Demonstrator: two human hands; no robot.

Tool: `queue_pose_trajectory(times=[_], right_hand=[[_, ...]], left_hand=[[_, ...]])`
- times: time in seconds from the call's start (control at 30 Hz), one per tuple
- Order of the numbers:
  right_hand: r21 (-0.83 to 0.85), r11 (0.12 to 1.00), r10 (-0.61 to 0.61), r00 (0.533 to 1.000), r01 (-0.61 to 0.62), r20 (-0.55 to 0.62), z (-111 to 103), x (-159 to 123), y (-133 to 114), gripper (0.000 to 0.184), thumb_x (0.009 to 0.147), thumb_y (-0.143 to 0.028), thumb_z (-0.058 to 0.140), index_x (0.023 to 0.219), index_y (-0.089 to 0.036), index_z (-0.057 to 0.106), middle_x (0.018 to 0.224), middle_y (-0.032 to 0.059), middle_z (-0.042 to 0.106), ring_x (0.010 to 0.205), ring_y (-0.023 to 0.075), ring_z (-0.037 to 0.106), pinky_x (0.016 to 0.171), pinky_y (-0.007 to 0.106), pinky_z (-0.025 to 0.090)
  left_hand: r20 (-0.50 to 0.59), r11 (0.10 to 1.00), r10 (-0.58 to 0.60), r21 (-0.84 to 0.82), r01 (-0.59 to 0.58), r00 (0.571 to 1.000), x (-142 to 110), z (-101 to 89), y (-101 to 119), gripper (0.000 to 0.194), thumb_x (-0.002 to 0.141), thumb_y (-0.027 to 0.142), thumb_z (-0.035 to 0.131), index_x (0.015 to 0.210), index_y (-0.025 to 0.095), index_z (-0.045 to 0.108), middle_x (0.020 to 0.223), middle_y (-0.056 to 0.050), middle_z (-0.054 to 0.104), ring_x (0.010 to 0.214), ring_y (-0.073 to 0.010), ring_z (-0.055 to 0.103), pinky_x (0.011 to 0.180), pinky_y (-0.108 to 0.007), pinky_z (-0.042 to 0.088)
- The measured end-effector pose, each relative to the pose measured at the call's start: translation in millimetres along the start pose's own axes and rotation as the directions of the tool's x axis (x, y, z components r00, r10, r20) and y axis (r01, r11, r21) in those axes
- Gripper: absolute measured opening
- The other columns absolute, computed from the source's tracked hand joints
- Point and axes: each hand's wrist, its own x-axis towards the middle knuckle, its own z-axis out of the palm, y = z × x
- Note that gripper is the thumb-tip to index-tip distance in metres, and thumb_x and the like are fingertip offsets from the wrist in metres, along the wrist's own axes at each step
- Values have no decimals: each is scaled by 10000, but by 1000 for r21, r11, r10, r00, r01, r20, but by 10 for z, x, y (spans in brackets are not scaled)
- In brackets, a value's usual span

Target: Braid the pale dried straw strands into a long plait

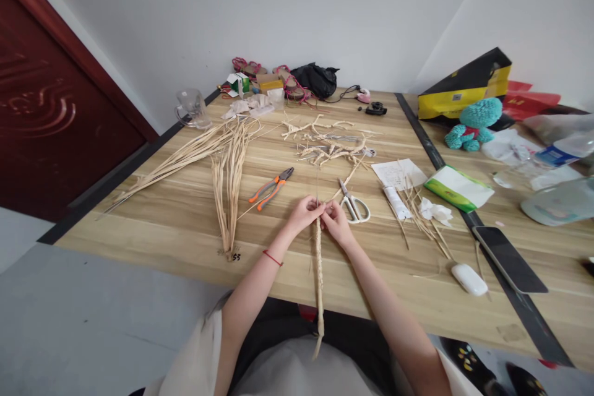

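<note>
My left hand (304, 212) and my right hand (335, 221) meet over the wooden table (185, 223), fingers pinched together on the top of a long pale straw braid (318, 272). The braid hangs down from my fingers past the table's front edge toward my lap. Thin loose strands rise from the pinch point. A red string circles my left wrist. White-handled scissors (353, 206) lie just right of my hands, and orange-handled pliers (271, 189) lie to the left.
Bundles of straw strips (227, 173) fan across the table's left half. Woven straw pieces (331, 148) lie in the middle. A phone (509, 258), white mouse (469, 278), tissue pack (457, 189), teal plush toy (473, 124) and bottles (561, 201) sit right.
</note>
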Motion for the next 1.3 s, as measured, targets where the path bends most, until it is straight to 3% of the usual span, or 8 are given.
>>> queue_pose_trajectory(times=[0.13,0.33,0.43,0.6,0.83,1.07,1.3], right_hand=[[-15,1000,1,1000,-1,-13,-13,8,40,287,782,-450,556,768,-232,370,502,-78,476,404,97,448,401,217,327],[-75,997,-32,998,27,-59,-19,8,69,258,796,-424,545,766,-235,371,541,-61,488,436,115,479,431,240,369],[-88,996,-35,998,29,-61,-19,4,65,247,803,-419,531,774,-237,366,531,-60,491,439,125,485,438,249,379],[-110,993,-39,997,31,-70,-17,3,36,233,800,-413,526,787,-235,375,535,-60,491,450,129,496,450,256,394],[-116,992,-62,995,53,-79,-9,-8,34,202,816,-389,510,790,-232,385,556,-54,497,469,128,507,470,257,410],[-118,992,-48,995,37,-93,-11,-17,-10,239,797,-433,528,791,-231,402,579,-42,523,472,131,519,467,258,423],[-108,994,-32,993,20,-110,-8,-9,-33,255,776,-442,553,863,-209,498,596,-17,559,475,136,529,462,259,435]], left_hand=[[-37,999,27,31,-25,999,6,1,-39,243,710,341,633,821,138,558,806,-52,627,731,-139,606,667,-258,474],[-126,987,119,124,-103,985,-10,-19,-57,464,689,375,668,1062,176,477,818,-21,593,680,-109,578,629,-234,464],[-100,969,188,179,-168,977,-10,-30,-40,342,701,385,654,936,169,533,799,-16,592,714,-109,569,672,-233,459],[-17,969,194,158,-189,981,10,-36,-45,256,732,396,612,776,146,573,749,-25,613,706,-118,573,673,-240,459],[-91,981,185,85,-177,979,17,-14,-39,276,694,395,650,756,139,570,723,-20,615,666,-116,570,639,-237,455],[-83,990,135,61,-130,987,40,-46,-57,282,702,413,636,730,140,577,700,-8,606,651,-115,553,625,-234,441],[-126,986,140,112,-126,982,72,-91,-78,290,682,421,643,690,137,584,665,-7,598,636,-114,535,615,-230,425]])
